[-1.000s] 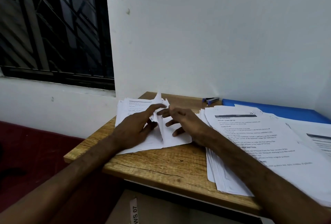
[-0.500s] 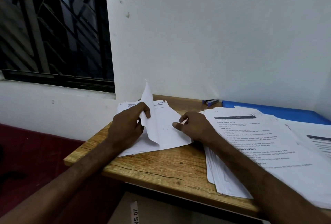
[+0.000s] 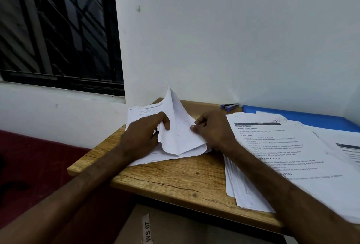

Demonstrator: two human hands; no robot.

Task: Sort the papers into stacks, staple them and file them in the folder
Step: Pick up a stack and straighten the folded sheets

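On the left part of the table [image 3: 175,177], the left hand [image 3: 143,135] pinches a lifted sheet [image 3: 179,134] of the small paper stack [image 3: 139,112]; the right hand [image 3: 213,131] pinches its other edge.

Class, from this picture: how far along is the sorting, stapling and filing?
Done: two piles, small stack and large stack, lie apart. In hand: left hand and right hand hold a lifted sheet over the small stack. Left: stapler and blue folder lie unused by the wall; stapling and filing remain.
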